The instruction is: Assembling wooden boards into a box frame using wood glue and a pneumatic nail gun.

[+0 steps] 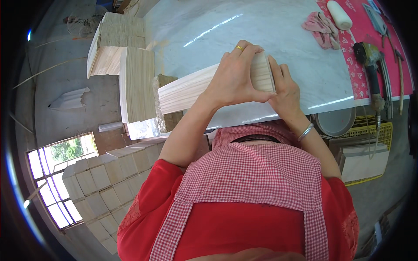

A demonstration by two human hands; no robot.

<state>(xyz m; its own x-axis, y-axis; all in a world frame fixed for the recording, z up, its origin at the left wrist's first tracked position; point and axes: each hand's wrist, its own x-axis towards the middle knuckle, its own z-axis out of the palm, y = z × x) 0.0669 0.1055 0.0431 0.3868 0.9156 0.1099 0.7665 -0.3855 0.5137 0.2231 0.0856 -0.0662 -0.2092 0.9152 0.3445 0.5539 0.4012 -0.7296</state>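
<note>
A long pale wooden piece (187,89) with fine grain lies at a slant across the near part of the light grey table; whether it is one board or several together I cannot tell. My left hand (233,76), with a ring on one finger, spans its right part, thumb near and fingers far, gripping it at the right end. At that same end my right hand (286,93) rests with bent fingers against the outer edge; a bracelet circles the wrist. The wood's left end lies by a brownish block (167,81).
Stacks of thin wooden boards (138,82) stand on the left. Lower left, many wood blocks (111,178) are piled. On the right are a pink cloth (321,30), a white roll (339,15) and an air tool (372,74). A yellow crate (385,135) sits below the table edge.
</note>
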